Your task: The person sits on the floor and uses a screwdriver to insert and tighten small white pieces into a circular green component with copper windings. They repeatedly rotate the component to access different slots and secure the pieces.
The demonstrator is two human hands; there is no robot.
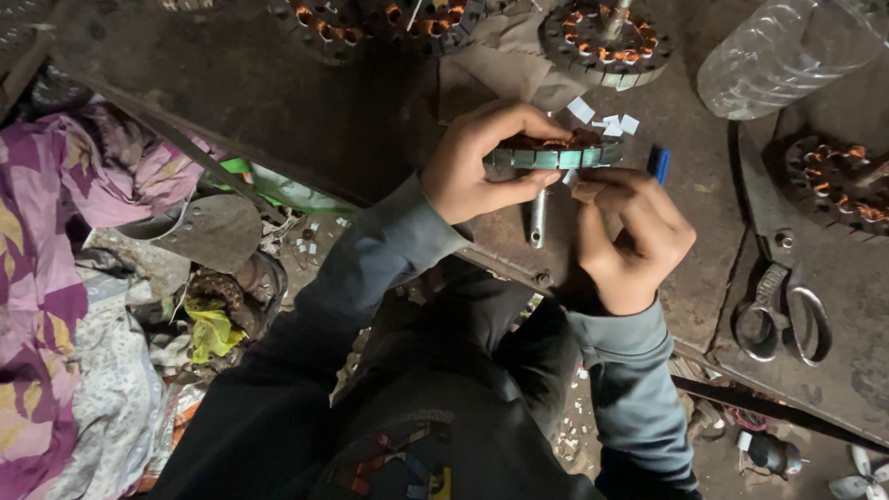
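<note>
Stator core (554,151), a flat ring of steel teeth wound with copper wire and fitted on a metal shaft (538,219), sat at the near edge of a dark, stained workbench (278,93), held on edge between both hands. Far left, purple and white patterned cloth (46,278) lay heaped below the bench beside a grey metal plate (213,230) and a scrap of yellow plastic (211,331). The left hand (482,162) was closed around the ring's left side, fingers curled over the top and thumb pressed along its rim. The right hand (634,236) was pinched narrow just under the ring's right part, fingertips touching its lower edge; what they gripped could not be told. Small white paper slips (607,120) lay just behind the ring, with a blue object (658,163) beside it. More wound stators (607,42) rested along the far edge. Further right lay a clear plastic bottle (787,51), another stator (838,181) and steel scissors (782,315).
</note>
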